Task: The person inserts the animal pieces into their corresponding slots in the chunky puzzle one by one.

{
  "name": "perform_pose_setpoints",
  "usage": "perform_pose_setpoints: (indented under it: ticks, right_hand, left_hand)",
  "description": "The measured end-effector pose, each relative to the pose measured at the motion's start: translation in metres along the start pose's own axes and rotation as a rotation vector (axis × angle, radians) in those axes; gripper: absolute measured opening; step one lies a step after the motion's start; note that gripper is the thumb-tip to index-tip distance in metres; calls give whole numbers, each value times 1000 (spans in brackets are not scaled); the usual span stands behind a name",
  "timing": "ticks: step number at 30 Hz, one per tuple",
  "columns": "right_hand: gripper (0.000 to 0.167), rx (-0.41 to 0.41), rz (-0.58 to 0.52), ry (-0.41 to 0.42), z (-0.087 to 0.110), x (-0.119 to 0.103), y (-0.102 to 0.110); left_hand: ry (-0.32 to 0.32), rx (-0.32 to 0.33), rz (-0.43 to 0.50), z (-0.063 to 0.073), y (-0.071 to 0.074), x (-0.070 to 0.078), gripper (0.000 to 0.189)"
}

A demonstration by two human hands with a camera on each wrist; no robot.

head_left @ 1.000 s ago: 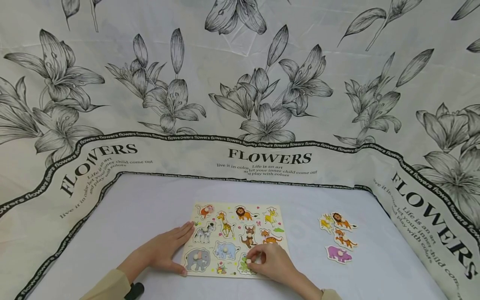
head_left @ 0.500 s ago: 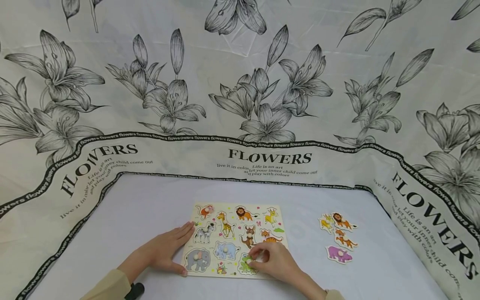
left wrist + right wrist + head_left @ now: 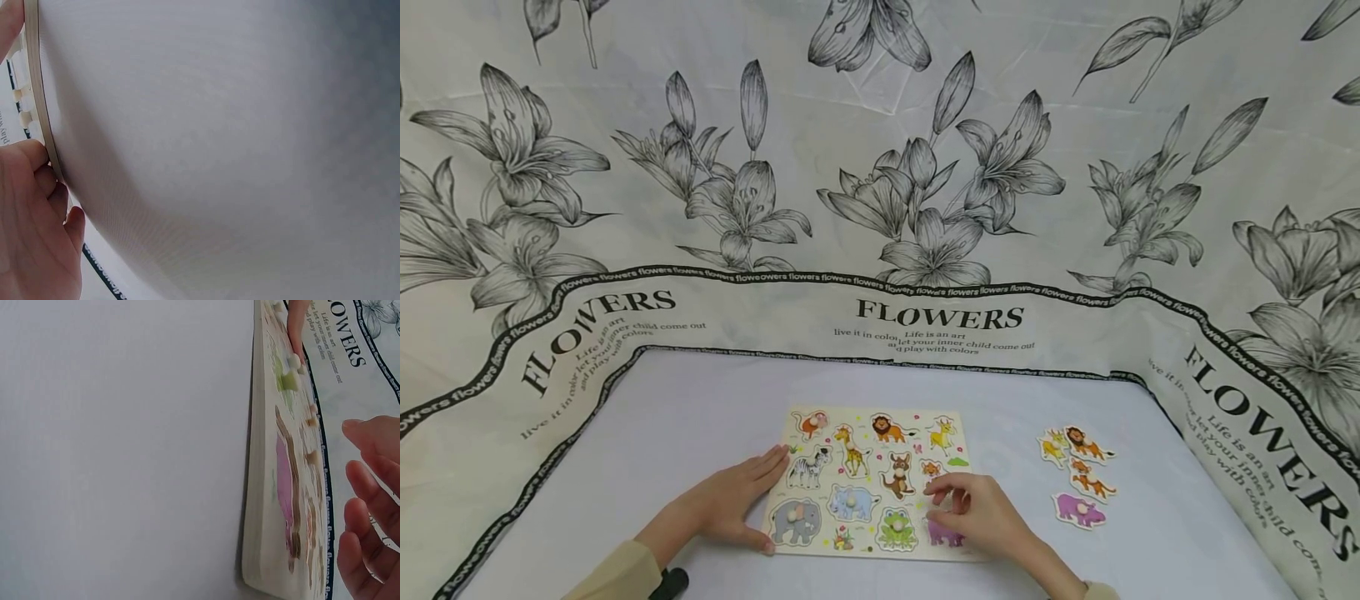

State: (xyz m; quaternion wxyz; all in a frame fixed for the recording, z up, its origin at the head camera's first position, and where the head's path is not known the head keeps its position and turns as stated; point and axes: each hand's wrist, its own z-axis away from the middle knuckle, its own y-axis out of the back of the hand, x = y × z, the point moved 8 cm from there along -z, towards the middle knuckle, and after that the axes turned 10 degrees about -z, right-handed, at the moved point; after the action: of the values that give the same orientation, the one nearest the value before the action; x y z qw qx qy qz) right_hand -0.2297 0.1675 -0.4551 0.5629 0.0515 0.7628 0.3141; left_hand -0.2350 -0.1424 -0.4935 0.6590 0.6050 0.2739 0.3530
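The puzzle board (image 3: 848, 415) looks like smooth pale wood, its knobs (image 3: 289, 381) smooth and wood-like too. Beneath it lies matt, fine-textured white cloth (image 3: 692, 417); behind it hangs creased floral fabric (image 3: 865, 125).

White tabletop (image 3: 700, 433) across lower part of head view
Animal puzzle board (image 3: 850, 414) lying flat, bottom centre; loose at lower right, yellow goat piece (image 3: 1052, 448), lion piece (image 3: 1088, 442) and tiger piece (image 3: 1092, 479) bunched together, purple hippo piece (image 3: 1079, 511) just below

Cream animal-puzzle bd (image 3: 848, 414) is lying flat; knobbed grn frog pc (image 3: 892, 537) is sitting face-up in btm row. Purple hippo (image 3: 1070, 507), tiger (image 3: 1092, 479), lion (image 3: 1086, 442) & yellow horned animal pc (image 3: 1053, 448) are lying face-up, well apart, to its rt.
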Motion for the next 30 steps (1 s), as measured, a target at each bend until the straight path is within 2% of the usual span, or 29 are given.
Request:
perform_pose_setpoints:
  ticks: [5,14,23,30]
  right_hand:
    - [21,34,9,13,3,3,15]
    - [20,101,83,-12,10,11,38]
    - [20,191,129,24,20,16,66]
    - [21,235,182,-30,23,27,86]
  left_hand:
    - [3,0,6,1,1,0,116]
    - [-4,4,-3,1,3,1,115]
    - [-19,11,-16,1,5,4,114]
    - [-16,6,-5,1,5,4,114]
